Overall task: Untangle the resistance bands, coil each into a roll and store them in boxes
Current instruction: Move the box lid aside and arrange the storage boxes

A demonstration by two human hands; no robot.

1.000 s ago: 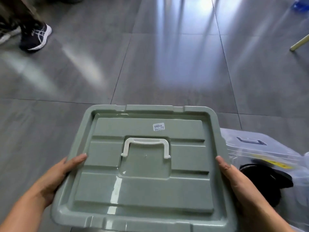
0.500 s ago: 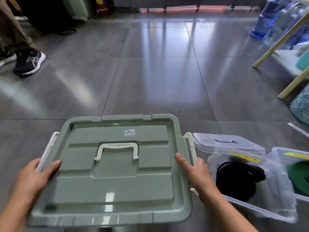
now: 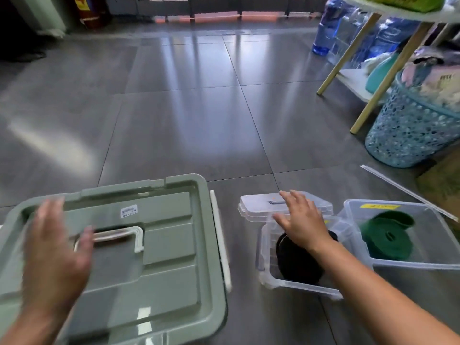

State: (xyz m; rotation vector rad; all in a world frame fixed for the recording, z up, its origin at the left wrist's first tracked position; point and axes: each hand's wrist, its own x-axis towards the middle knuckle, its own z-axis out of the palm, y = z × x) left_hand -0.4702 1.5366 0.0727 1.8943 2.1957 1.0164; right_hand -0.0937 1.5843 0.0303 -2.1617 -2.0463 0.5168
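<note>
A large grey-green storage box (image 3: pixel 171 247) with a closed lid and a white handle sits on the floor at lower left. My left hand (image 3: pixel 57 255) hovers blurred over its lid, fingers spread, holding nothing. To the right a small clear box (image 3: pixel 267 247) holds a coiled black band (image 3: pixel 296 265); its clear lid (image 3: pixel 256 206) lies just behind. My right hand (image 3: pixel 302 224) reaches flat over that box toward the lid, fingers straight. Further right a second clear box (image 3: pixel 423 262) holds a coiled green band (image 3: pixel 384 235).
Grey tiled floor (image 3: pixel 179 120) stretches ahead. At right stand a turquoise perforated basket (image 3: pixel 408 130), pale wooden table legs (image 3: pixel 348 56) and blue water bottles (image 3: pixel 331 26). A thin clear strip (image 3: pixel 403 189) lies on the floor near the green band's box.
Both hands have let go of the grey-green box's sides. The left hand now hovers over its lid and the right hand has moved right, over the clear box. The camera tilted up.
</note>
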